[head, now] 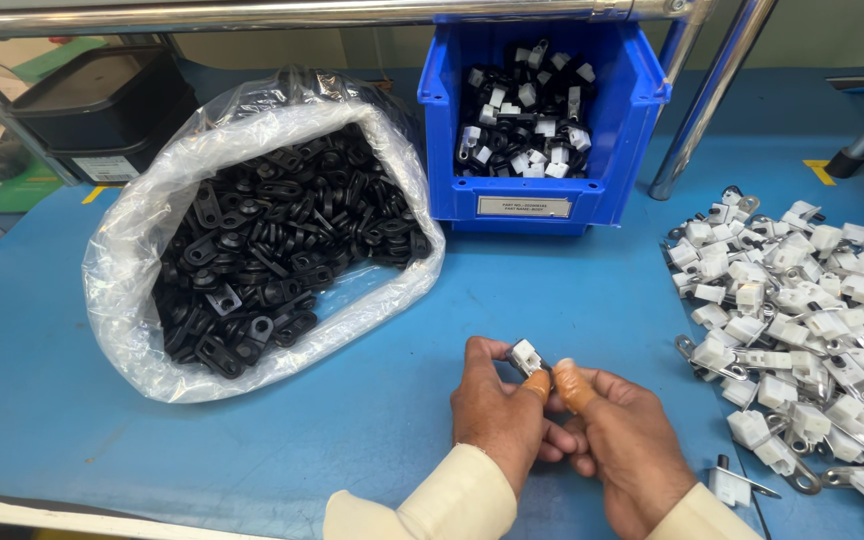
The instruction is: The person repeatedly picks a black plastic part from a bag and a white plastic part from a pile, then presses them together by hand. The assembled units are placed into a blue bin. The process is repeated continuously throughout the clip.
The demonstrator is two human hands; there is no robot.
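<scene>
Your two hands meet low in the view, above the blue table [572,300], and grip one small part [526,357] between them. The part has a white, blocky plastic head set on a dark body; its lower end is hidden behind your fingers. Your left hand [497,410] is closed on the part, thumb and forefinger pinching it from the left. Your right hand [624,440] is closed against it from the right, and its raised finger wears one orange finger cot [574,388]. A second orange tip shows just beside it; you cannot tell which hand it belongs to. Both wrists are in cream sleeves.

Counted items: one held part; one clear plastic bag [152,240], open at the top and lying to your left, filled with black flat brackets [272,250] too many to count; one blue bin [542,120] at the back centre, holding a jumble of black-and-white pieces, also uncountable; one loose heap of white-headed metal clips [802,330] spread along the right edge of the table, several dozen at least. One single clip [737,485] lies apart from the heap, just beside your right wrist. One black tray [102,105] stands at the far left, behind the bag. Two metal rails cross the top of the view.
</scene>
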